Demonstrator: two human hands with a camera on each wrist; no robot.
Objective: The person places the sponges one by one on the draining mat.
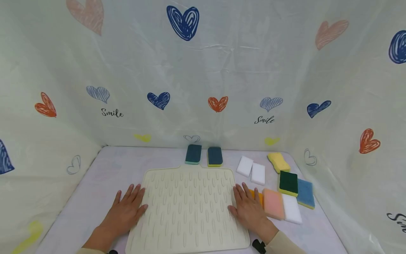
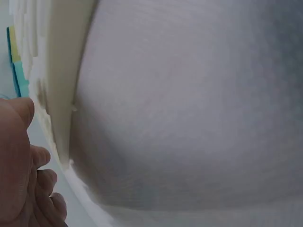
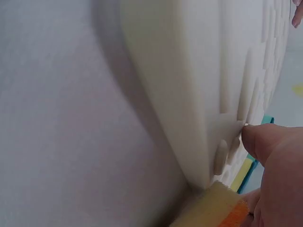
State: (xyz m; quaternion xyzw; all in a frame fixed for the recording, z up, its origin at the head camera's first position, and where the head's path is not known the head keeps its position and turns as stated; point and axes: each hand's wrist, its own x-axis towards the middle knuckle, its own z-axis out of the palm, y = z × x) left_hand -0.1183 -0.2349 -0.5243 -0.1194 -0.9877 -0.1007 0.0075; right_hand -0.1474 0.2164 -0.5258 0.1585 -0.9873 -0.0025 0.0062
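Observation:
A cream mat (image 1: pixel 190 211) with raised oval ridges lies flat on the table, its tab at the far edge. At its left edge, my left hand (image 1: pixel 123 214) rests palm down, fingers spread and straight, thumb on the mat. My right hand (image 1: pixel 252 213) lies over the right edge, thumb on the ridges, fingers extended beside an orange sponge (image 1: pixel 260 198) that it partly covers. The left wrist view shows the left hand (image 2: pixel 28 170) beside the mat's rim (image 2: pixel 61 85). In the right wrist view the right thumb touches the mat (image 3: pixel 175 94) near the orange sponge (image 3: pixel 215 208).
Two dark-topped sponges (image 1: pixel 193 154) (image 1: pixel 215 156) stand beyond the mat. To the right lie white pads (image 1: pixel 245 166) (image 1: pixel 258 173) (image 1: pixel 291 209), a yellow sponge (image 1: pixel 278 162), a green one (image 1: pixel 288 183), a blue one (image 1: pixel 305 193) and a pink one (image 1: pixel 273 204). A heart-patterned curtain (image 1: pixel 234 70) surrounds the table.

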